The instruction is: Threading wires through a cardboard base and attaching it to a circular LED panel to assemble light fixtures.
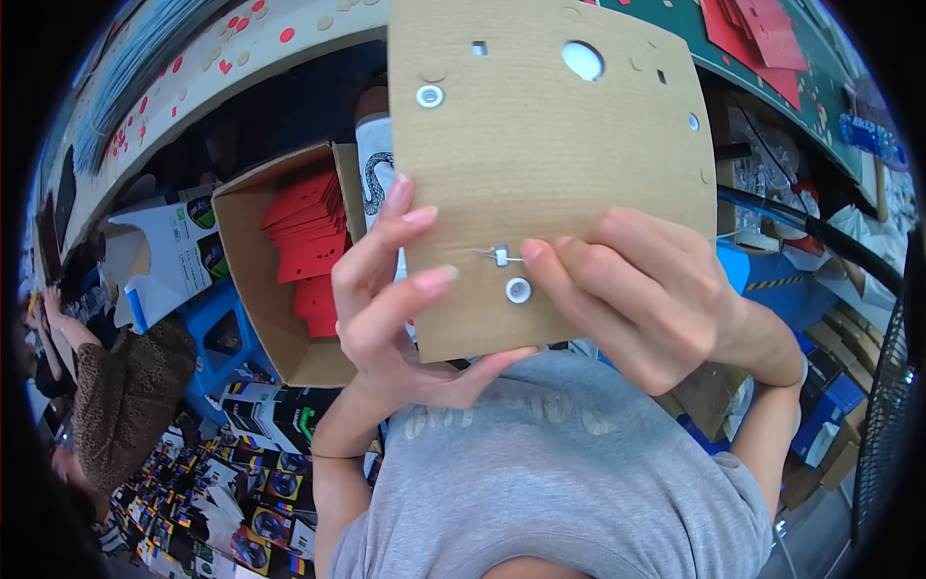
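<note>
In front of me a flat brown cardboard panel stands tilted up. It has a round hole, small square slots and several white ring grommets. My left hand holds its lower left corner, the thumb along the bottom edge and the other fingers raised at the side. My right hand is closed, thumb and forefinger pinching the end of a thin pale wire tie. That tie runs to a small white piece at a slot just above the lowest grommet. The panel's back is hidden.
An open cardboard box with red cards stands left of the panel. Behind is a worktable with a bundle of grey-blue strands and red scraps. A black fan guard is at right; another person sits at left.
</note>
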